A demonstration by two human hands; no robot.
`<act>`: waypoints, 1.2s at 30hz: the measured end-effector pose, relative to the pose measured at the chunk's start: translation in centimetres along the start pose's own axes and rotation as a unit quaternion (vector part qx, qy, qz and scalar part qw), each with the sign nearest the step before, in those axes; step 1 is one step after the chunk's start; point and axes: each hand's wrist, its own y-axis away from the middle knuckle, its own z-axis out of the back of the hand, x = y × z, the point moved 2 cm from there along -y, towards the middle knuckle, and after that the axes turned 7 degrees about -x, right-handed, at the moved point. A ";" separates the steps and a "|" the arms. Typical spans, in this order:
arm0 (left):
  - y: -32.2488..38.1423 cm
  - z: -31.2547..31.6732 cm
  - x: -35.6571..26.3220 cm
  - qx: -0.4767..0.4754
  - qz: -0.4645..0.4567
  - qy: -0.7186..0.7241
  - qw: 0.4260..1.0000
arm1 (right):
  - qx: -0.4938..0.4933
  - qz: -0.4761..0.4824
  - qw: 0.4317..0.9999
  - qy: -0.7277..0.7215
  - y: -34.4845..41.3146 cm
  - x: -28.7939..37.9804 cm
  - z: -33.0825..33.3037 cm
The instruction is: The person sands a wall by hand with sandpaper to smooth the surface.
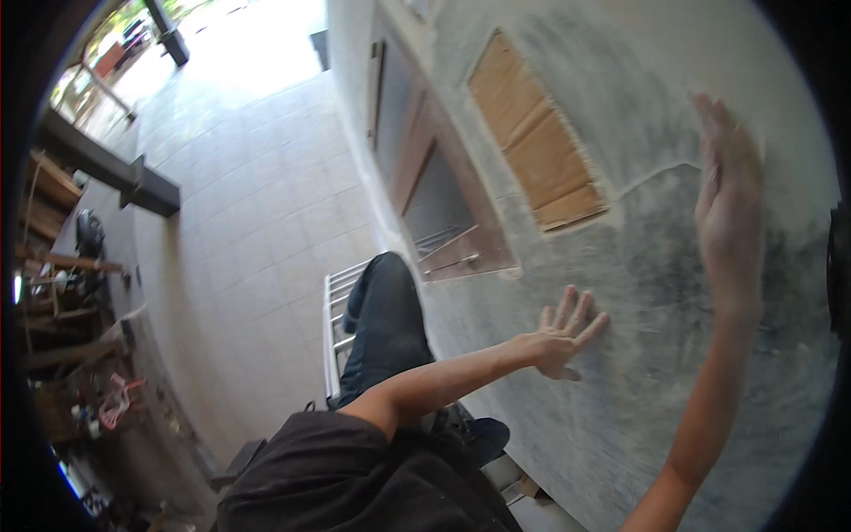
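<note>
My left hand (564, 340) rests with spread fingers on a grey plastered wall (572, 432) and holds nothing. Higher up and farther right, my right hand (730, 199) lies along the wall, slightly blurred, with its fingers stretched out and close together. Pale dust coats its back. The palm side is hidden, so anything under it cannot be made out. Between the hands, the wall surface is mottled dark grey, and a curved line (658, 174) crosses it near my right wrist. A rectangular opening covered with brown cardboard (538, 133) lies above my left hand.
A wooden frame with panes (459, 199) is set in the wall beside the cardboard. My bent leg (389, 319) is over a metal ladder (329, 332), above a tiled floor (266, 199). Dark posts (143, 186), timber (66, 263) and a pink plastic object (116, 402) stand at left.
</note>
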 end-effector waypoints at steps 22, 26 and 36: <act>-0.4 -1.6 1.2 -0.029 -0.038 -0.057 0.997 | -0.072 0.019 0.995 -0.070 1.9 -1.2 1.7; -0.8 -1.4 1.0 -0.001 -0.046 -0.066 0.997 | -0.030 0.011 0.996 -0.079 2.9 -1.9 1.1; 1.0 -1.4 0.9 -0.033 -0.062 -0.012 0.997 | -0.023 0.037 0.994 -0.103 5.7 0.8 -1.7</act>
